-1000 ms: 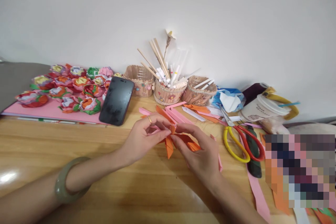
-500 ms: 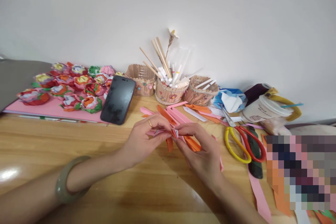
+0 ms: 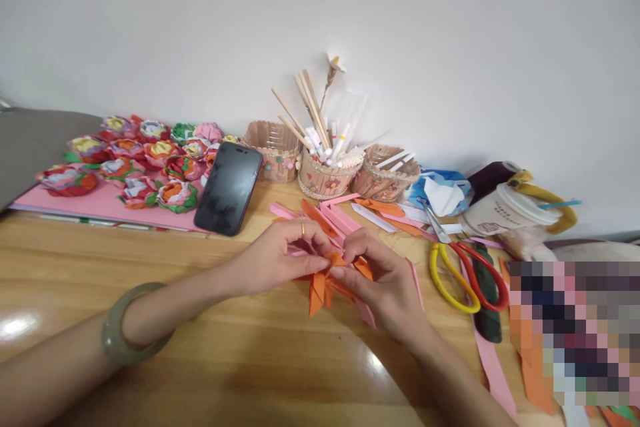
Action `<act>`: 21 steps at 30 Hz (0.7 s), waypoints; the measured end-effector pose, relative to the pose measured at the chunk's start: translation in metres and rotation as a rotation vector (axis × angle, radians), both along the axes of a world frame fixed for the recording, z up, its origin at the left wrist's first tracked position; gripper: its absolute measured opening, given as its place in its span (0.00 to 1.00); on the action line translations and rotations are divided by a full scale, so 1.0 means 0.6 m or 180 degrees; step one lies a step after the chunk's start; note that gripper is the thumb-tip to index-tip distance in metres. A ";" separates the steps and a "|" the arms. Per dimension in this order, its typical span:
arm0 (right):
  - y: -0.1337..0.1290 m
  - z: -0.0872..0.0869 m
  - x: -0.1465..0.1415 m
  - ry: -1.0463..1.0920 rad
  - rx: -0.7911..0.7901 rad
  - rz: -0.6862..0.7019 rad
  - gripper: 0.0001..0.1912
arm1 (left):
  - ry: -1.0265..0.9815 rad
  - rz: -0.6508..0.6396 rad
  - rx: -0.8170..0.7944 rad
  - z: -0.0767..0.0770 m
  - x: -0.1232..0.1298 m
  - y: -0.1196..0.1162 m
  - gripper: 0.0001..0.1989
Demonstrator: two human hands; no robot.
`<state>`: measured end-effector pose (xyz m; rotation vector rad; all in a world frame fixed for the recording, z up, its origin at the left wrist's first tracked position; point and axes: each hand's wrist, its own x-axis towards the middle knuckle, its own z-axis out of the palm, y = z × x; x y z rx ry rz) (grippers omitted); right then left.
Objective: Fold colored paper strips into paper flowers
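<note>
Between my two hands is a bundle of folded orange and pink paper pieces [image 3: 317, 292], its orange points hanging downward. My left hand [image 3: 287, 250], with a ring and a bangle on that arm, pinches the bundle from the left. From the right, the thumb and fingers of my right hand [image 3: 383, 277] are closed on the same bundle. Where the fingertips meet, they hide the middle of it. Just behind the hands lie loose pink paper strips [image 3: 340, 203] and folded orange strips [image 3: 383, 207].
A phone [image 3: 229, 188] leans by colourful paper flowers [image 3: 175, 193] on a pink board at left. Decorated baskets [image 3: 330, 177] with sticks and markers line the wall. Scissors [image 3: 453, 273], a lidded cup [image 3: 505, 208] and long pink paper [image 3: 487, 373] lie at right.
The folded paper has been turned, so its orange points now show below my fingers instead of a small pink-white end. Both hands have shifted slightly, and the view has moved a little.
</note>
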<state>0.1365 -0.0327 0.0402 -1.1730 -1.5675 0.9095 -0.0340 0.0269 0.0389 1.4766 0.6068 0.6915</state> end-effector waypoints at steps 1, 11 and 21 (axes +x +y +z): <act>0.000 0.000 0.000 0.0048 -0.0114 0.0013 0.07 | -0.0007 -0.0018 -0.0053 0.001 0.000 0.001 0.04; 0.003 0.000 0.003 0.0578 -0.0907 0.0034 0.09 | 0.0378 -0.0128 -0.0683 0.011 -0.001 0.005 0.08; -0.003 0.009 0.001 -0.0873 0.0385 -0.0197 0.05 | 0.0577 0.0386 -0.0197 0.017 0.007 -0.010 0.02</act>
